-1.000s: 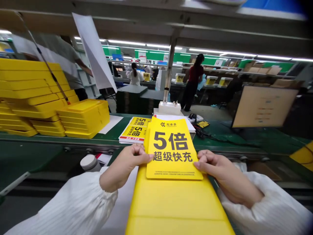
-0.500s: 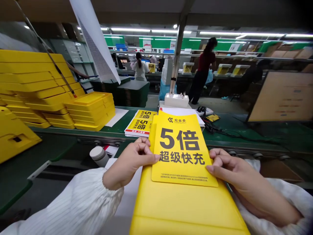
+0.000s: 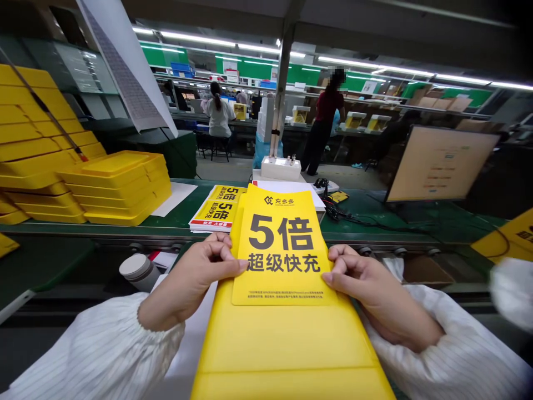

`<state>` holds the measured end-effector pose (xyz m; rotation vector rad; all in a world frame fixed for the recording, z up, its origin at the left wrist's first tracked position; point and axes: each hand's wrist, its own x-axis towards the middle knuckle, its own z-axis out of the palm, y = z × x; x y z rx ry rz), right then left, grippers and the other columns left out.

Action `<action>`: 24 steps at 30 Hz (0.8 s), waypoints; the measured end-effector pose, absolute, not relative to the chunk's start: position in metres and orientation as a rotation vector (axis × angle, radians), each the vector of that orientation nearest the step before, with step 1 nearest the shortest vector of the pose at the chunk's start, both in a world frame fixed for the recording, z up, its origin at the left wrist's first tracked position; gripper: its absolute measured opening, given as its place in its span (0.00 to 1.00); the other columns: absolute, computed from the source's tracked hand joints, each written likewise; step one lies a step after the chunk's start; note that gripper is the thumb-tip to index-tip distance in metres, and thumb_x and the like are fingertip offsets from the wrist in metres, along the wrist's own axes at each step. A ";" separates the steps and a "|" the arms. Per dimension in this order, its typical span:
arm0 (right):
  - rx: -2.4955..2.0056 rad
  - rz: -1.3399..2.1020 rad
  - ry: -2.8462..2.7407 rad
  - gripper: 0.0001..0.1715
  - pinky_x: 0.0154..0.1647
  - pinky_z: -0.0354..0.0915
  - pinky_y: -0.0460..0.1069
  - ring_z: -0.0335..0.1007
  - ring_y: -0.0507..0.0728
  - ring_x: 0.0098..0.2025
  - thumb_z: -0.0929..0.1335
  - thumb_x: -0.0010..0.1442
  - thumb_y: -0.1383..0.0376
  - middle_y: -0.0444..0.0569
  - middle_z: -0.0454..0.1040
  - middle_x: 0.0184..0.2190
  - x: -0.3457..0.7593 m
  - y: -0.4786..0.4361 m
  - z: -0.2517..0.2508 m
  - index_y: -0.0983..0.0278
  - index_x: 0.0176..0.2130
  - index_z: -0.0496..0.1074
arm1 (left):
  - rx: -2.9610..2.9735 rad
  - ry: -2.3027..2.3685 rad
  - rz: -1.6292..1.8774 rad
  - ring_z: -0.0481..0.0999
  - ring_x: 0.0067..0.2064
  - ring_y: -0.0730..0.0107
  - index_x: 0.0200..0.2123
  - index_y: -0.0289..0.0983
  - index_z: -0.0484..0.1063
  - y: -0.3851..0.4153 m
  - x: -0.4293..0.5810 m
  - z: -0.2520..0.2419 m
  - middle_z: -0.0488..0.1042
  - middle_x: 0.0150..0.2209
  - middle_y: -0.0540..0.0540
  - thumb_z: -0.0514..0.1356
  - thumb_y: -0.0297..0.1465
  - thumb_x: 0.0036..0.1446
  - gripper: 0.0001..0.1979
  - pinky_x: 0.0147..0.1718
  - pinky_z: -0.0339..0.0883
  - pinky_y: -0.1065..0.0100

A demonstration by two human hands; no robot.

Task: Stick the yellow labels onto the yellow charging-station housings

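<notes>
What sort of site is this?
Most likely a factory assembly or packing line: a long green conveyor bench, stacked yellow trays beside the line, and a person in white working at a further bench in a row of similar ones.

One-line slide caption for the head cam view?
Left hand and right hand pinch a yellow printed 5倍 card on a flat yellow panel by a green workbench.

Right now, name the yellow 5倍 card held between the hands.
The big card is pinched between the left hand and right hand; the other cards lie stacked farther off on the green bench.
</notes>
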<state>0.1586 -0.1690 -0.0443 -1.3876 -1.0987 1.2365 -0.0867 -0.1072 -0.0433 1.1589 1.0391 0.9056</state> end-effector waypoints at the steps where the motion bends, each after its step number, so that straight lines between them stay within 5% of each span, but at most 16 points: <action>1: -1.389 1.234 -1.099 0.21 0.34 0.64 0.47 0.60 0.54 0.37 0.74 0.41 0.57 0.47 0.56 0.39 0.159 -0.169 -0.045 0.66 0.17 0.62 | 1.158 1.041 0.906 0.64 0.39 0.71 0.15 0.34 0.62 -0.107 -0.087 -0.043 0.59 0.36 0.48 0.69 0.32 0.37 0.17 0.32 0.61 0.71; 24: -1.410 1.236 -1.098 0.22 0.31 0.66 0.47 0.61 0.54 0.36 0.75 0.38 0.55 0.47 0.55 0.39 0.154 -0.169 -0.040 0.66 0.16 0.63 | 1.262 1.042 0.915 0.62 0.37 0.74 0.14 0.34 0.60 -0.109 -0.087 -0.045 0.56 0.36 0.50 0.68 0.34 0.37 0.18 0.33 0.60 0.72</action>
